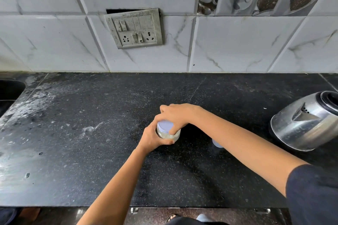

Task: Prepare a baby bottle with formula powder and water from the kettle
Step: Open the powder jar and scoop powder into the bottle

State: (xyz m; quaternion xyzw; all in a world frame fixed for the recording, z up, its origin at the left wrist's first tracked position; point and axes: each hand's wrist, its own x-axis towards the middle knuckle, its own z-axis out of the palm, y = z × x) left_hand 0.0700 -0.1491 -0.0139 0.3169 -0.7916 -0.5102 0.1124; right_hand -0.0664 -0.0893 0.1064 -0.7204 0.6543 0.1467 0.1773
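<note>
- The powder jar (pixel 168 134) stands upright on the black desk (pixel 91 133), about mid-width and nearer the front edge than the wall.
- The left hand (pixel 151 139) wraps round the jar's glass body, probably to stop it from turning.
- The right hand (pixel 176 115) comes over the top, and its curled fingers (pixel 172 129) clamp the rim of the pale purple lid (pixel 165 126). It looks like a grip for twisting the lid.
- Whether the lid is tight or already loose cannot be told.
- A small pale object (pixel 217 144) shows just beside the jar, mostly hidden under the right forearm. It may be the bottle or its cap.
- The steel kettle (pixel 307 124) sits well apart on the right, within reach for pouring. The frame edge cuts off its handle side.
- Only a dark corner of the sink (pixel 11 89) shows at far left.
</note>
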